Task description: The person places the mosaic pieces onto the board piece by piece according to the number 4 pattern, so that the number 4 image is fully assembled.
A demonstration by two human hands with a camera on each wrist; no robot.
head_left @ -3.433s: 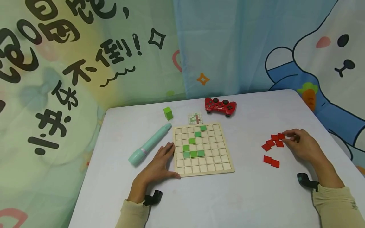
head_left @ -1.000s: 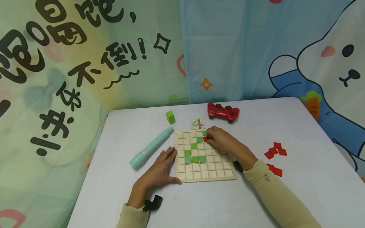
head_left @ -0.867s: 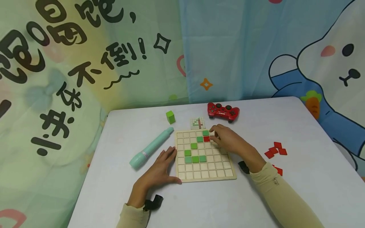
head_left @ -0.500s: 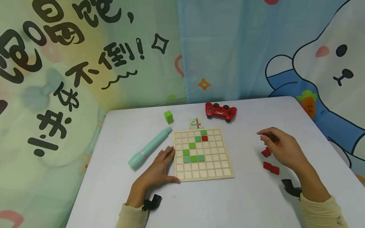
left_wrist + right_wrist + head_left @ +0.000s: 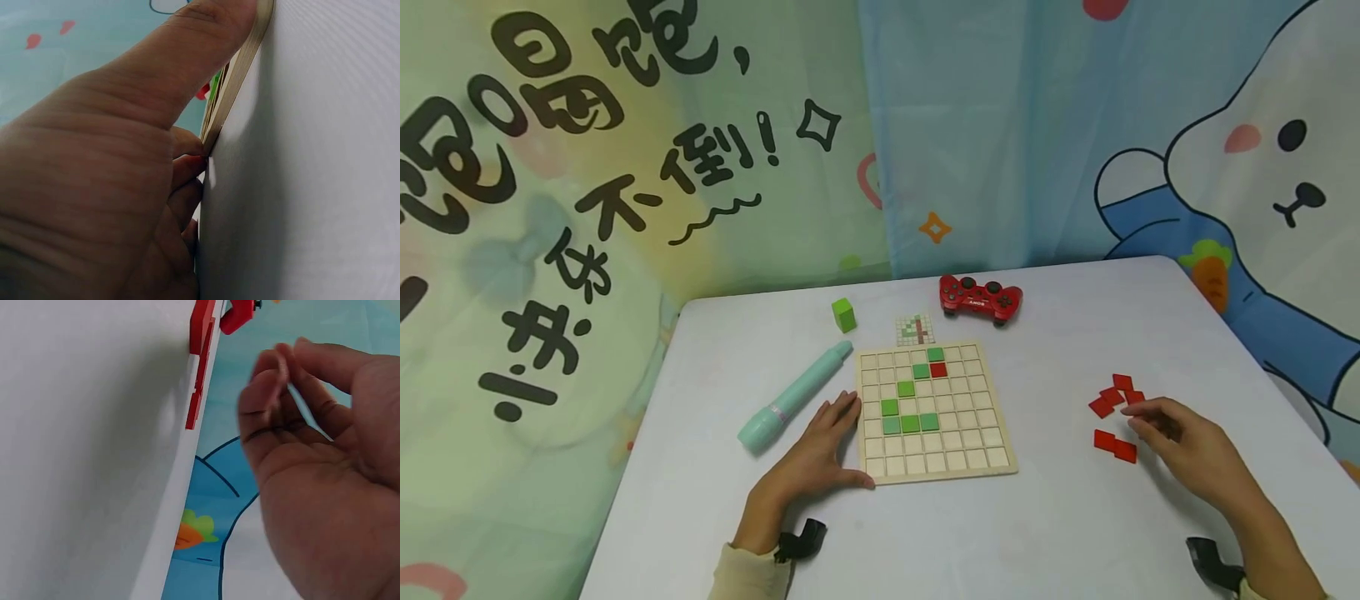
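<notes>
Tiles (image 5: 1114,417) red, just beside right grip (image 5: 1187,442) | left grip (image 5: 816,450) touching board (image 5: 934,410)

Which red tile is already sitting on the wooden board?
The single red tile in the board's second row, just below the top green tile. The other red tiles lie loose on the table near the right hand.

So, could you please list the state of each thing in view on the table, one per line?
Wooden grid board: flat, mostly bare cells.
Green tiles: seated in cells.
Red tile: seated beside a green one.
Loose red tiles: scattered flat on the table.
Left hand: fingers straight, resting against the board's edge.
Right hand: empty, fingers loosely curled, near the loose tiles.
Teal cylinder: lying on its side.
</notes>
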